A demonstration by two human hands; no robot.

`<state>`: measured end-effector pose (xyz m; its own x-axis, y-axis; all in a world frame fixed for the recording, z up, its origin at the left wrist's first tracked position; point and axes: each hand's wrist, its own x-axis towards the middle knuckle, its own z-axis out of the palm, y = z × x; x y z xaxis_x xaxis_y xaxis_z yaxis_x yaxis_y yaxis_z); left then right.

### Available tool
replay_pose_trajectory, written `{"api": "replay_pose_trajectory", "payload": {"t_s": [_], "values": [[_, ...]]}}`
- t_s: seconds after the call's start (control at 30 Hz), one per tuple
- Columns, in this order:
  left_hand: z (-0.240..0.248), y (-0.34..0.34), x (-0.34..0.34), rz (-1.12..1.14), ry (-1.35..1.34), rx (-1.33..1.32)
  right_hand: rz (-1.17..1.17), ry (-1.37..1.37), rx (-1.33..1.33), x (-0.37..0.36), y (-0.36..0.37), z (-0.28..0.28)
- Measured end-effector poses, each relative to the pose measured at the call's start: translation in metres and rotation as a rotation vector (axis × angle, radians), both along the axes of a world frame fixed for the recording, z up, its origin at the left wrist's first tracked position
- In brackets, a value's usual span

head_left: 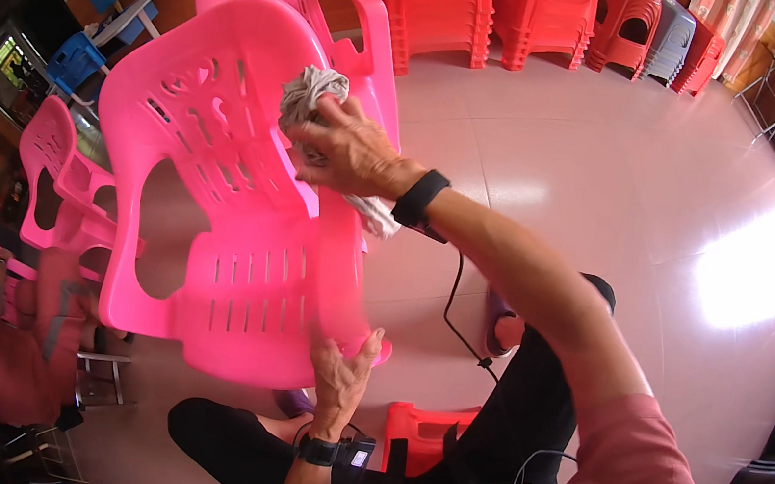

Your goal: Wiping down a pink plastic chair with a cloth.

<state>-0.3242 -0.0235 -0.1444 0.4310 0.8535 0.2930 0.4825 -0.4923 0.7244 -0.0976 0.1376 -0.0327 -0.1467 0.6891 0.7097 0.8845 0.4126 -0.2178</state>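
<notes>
From afar, I judge the chair (266, 205) at nine o'clock could tip if the right hand (349, 149), clutching the cloth (303, 95), outpushes the left hand (340, 379) pinching its armrest (339, 280).

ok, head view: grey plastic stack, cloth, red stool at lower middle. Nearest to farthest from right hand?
1. Cloth: in the right hand, upper middle.
2. Red stool: lower middle.
3. Grey plastic stack: upper right, far across the room.
</notes>
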Motion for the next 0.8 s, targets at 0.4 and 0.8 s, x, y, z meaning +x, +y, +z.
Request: {"api": "replay_pose_trajectory", "payload": {"t_s": [0.4,0.8], "values": [[-0.011,0.005,-0.008,-0.045,-0.127,-0.168,0.236,0.074,-0.303,-0.087,-0.112,-0.002],[0.059,0.213,-0.254,0.522,0.574,0.345,0.288,-0.077,-0.295,-0.061,-0.141,0.020]]}}
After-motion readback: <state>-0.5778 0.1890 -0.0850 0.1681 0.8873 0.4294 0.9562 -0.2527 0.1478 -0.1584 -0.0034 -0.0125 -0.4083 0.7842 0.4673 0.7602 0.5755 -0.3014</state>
